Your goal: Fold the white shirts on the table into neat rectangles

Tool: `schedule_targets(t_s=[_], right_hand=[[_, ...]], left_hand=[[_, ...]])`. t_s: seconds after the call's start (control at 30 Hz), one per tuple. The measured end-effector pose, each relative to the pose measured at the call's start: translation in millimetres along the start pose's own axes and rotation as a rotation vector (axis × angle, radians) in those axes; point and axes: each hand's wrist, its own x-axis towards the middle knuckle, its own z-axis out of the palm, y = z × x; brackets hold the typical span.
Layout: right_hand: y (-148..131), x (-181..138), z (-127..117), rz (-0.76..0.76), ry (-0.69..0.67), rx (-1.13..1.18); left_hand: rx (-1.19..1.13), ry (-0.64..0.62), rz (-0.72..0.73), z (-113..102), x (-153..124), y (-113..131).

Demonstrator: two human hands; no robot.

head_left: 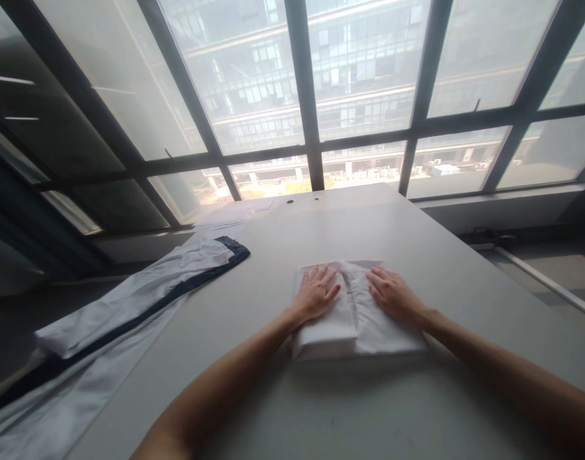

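Head camera puts our folded white garment (354, 319) at the frame's centre, lying on the grey table (417, 396). We press our left hand (316, 292) and right hand (392, 294) flat on it, fingers spread, grasping nothing. At lower left, white and dark cloth (129, 306) lies stretched out, well apart.

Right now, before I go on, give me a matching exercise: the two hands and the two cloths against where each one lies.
1 left hand
2 right hand
3 folded white garment
4 white-and-dark cloth

a along the left edge of the table
b flat on the garment's right half
c under both hands
d flat on the garment's left half

Pairs: 1-d, 2-b, 3-c, 4-a
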Motion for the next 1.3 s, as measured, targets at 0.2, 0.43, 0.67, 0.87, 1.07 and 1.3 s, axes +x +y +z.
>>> schedule_targets(t_s=[0.2,0.43,0.67,0.87,1.07,1.3], right_hand=[[-1,0,-1,-0.006,0.019,-0.002],[1,0,2,-0.003,0.034,0.006],[1,0,-1,-0.02,0.015,-0.016],[5,2,2,-0.027,0.027,0.025],[7,2,4,-0.036,0.035,0.024],[8,3,6,-0.049,0.037,0.016]], left_hand=[[-0.077,0.024,0.197,-46,-54,21],[-0.122,-0.012,0.177,-45,-143,12],[-0.103,-0.06,0.13,-35,-154,-3],[-0.057,-0.161,0.12,-48,-167,-2],[-0.078,-0.253,0.214,-91,-146,10],[-0.058,0.18,0.129,-64,-33,-2]])
